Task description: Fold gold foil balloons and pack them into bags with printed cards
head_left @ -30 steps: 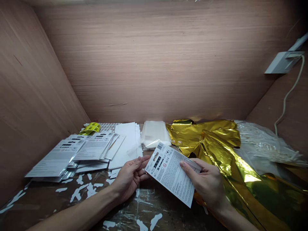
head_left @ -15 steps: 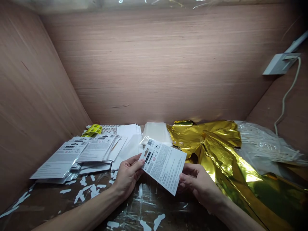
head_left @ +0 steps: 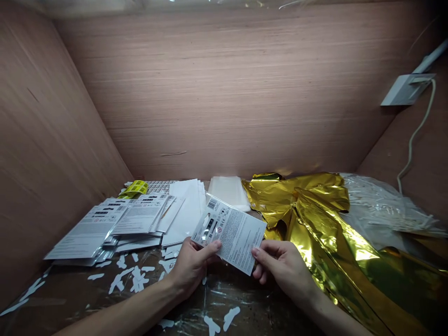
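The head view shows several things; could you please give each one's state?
Printed card: held tilted, text side showing
Left hand: shut on the card
Right hand: shut on the card
Gold foil: crumpled, spread out
Yellow strip: curled
White scraps: scattered
Packaged cards: stacked, overlapping
White sheets: piled
Translucent sheets: stacked
White cable: hanging slack

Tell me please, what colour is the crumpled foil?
The foil is shiny gold, clearest in the head view.

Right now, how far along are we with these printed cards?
Probably done: the piled cards at the left, some edges glossy with clear film. In hand: one printed card in clear film, between left hand and right hand. Apparently left: the white sheets and translucent stack behind; their count can't be told.
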A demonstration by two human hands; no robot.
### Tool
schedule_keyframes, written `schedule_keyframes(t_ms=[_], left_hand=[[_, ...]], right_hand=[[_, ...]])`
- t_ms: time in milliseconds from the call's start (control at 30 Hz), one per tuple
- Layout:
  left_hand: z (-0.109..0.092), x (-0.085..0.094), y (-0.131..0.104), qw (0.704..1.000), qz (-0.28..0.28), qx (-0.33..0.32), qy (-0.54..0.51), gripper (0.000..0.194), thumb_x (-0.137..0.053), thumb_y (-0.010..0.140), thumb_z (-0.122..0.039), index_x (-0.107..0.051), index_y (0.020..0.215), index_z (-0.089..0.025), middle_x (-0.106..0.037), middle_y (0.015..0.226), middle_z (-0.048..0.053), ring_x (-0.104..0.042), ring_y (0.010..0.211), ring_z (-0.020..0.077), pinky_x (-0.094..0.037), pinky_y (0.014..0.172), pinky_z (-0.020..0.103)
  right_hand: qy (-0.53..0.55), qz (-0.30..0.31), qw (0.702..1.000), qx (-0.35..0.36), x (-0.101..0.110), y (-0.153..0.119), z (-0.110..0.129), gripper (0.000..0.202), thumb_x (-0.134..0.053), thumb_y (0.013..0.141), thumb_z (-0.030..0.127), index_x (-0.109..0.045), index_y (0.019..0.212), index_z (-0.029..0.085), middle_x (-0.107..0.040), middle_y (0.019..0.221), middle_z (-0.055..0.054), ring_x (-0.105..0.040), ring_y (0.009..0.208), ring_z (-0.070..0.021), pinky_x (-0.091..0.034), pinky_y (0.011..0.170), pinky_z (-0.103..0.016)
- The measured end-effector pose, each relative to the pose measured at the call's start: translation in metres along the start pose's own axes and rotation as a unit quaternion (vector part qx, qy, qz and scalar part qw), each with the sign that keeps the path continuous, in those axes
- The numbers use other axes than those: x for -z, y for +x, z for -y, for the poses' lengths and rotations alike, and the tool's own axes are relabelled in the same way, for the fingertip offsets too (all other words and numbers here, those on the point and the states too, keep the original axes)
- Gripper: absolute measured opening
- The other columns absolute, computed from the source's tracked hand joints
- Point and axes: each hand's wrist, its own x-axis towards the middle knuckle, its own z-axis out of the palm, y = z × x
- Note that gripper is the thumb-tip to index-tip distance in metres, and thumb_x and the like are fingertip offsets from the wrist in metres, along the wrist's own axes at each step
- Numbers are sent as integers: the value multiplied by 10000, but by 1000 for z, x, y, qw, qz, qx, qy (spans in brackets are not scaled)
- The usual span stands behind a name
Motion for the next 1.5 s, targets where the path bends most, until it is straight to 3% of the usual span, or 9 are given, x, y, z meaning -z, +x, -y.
schedule_keyframes(t_ms=[200, 367, 433, 533, 700, 867, 967, 1200, 1500], left_hand=[[0, -4, -3, 997, 25, -5, 68, 435, -877, 751, -299, -741, 1116, -106, -748, 1169, 159, -705, 1070, 308, -562, 987, 430], [-2, -4, 2, 996, -75, 7, -56, 409, -859, 771, -361, -736, 1072, -113, -755, 1145, 158, -722, 1025, 296, -596, 935, 436], [0, -4, 2, 996, -73, -2, -53, 426, -849, 787, -338, -726, 1137, -129, -744, 1187, 153, -710, 1072, 294, -578, 972, 433], [3, -6, -4, 999, -36, -21, 14, 449, -806, 831, -353, -713, 1222, -152, -721, 1253, 144, -685, 1149, 298, -522, 1055, 430], [3, -9, -17, 987, -32, -29, 156, 394, -802, 825, -372, -762, 1157, -163, -763, 1158, 128, -692, 1139, 295, -471, 1100, 394], [3, -6, -10, 998, -26, -37, 44, 509, -824, 802, -374, -718, 1245, -147, -747, 1192, 150, -693, 1127, 321, -519, 1039, 429], [4, -3, -4, 997, -55, -48, -15, 489, -786, 843, -390, -707, 1246, -124, -731, 1222, 167, -694, 1115, 334, -548, 1000, 452], [5, -4, -6, 997, -62, -46, 13, 444, -802, 836, -361, -727, 1228, -167, -723, 1258, 132, -682, 1157, 301, -527, 1053, 409], [8, -2, -7, 995, -86, -11, 49, 429, -818, 797, -444, -782, 1078, -121, -747, 1191, 152, -690, 1138, 317, -553, 1007, 396]], right_hand=[[-16, 50, 998, -17, 12, 3, 1, 493, -705, 849, 600, -654, 742, 122, -678, 587, -61, -639, 497, -139, -510, 462, -215], [-53, 47, 997, -9, 17, 5, 1, 513, -647, 887, 621, -643, 736, 131, -677, 598, -62, -628, 500, -134, -503, 477, -222], [-76, 45, 996, -1, 12, 3, 0, 523, -612, 906, 634, -643, 744, 137, -686, 614, -69, -631, 508, -139, -505, 491, -232], [-105, 29, 994, 5, 4, 0, -3, 534, -596, 908, 651, -638, 732, 148, -689, 608, -71, -630, 503, -144, -492, 493, -233], [-110, 22, 994, 8, -8, -5, -2, 554, -580, 914, 661, -643, 723, 145, -705, 634, -87, -634, 515, -140, -492, 513, -229], [-86, 26, 996, 7, -5, -3, 1, 557, -578, 907, 676, -628, 736, 148, -695, 642, -83, -646, 543, -151, -505, 521, -236], [-97, 20, 995, 8, 0, -1, 0, 565, -569, 911, 679, -627, 736, 145, -686, 621, -80, -632, 522, -147, -490, 511, -237], [-105, 17, 994, 8, -3, -2, -4, 563, -563, 918, 675, -615, 706, 156, -691, 620, -81, -626, 516, -143, -480, 506, -235], [-86, 3, 996, 9, -10, -3, -3, 583, -595, 881, 699, -616, 674, 154, -682, 588, -84, -609, 471, -138, -473, 468, -229]])
